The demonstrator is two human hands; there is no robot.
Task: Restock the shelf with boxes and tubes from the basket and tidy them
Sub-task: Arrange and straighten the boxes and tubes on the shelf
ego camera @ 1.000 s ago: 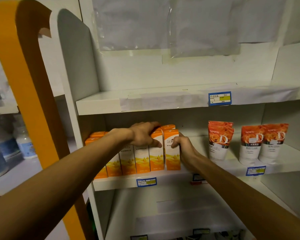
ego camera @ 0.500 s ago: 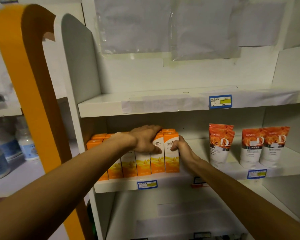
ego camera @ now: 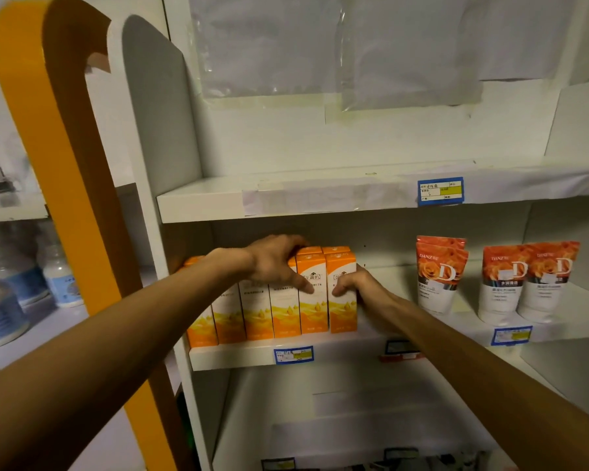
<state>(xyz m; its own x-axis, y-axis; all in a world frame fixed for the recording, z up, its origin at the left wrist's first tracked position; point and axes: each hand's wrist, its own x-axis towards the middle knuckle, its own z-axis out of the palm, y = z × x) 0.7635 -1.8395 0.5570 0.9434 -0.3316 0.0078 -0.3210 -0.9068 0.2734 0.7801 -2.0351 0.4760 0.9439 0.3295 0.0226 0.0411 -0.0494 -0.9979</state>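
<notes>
Flanking orange boxes (ego camera: 341, 290): "DANZ" tubes (ego camera: 440, 273)

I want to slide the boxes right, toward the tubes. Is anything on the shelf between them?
Only the right hand, gripping the right end of the boxes. Beyond it the shelf looks bare up to the tubes.

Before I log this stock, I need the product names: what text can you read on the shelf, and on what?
"DANZ" and a big "D": on the left tube.
"DANZ" and "D": on the two right tubes.
Boxes: boxed characters under a logo, too blurred to read.
Upper price tag: handwriting, unreadable.
Tag under the boxes: unreadable.
Tag under the tubes: unreadable.
</notes>
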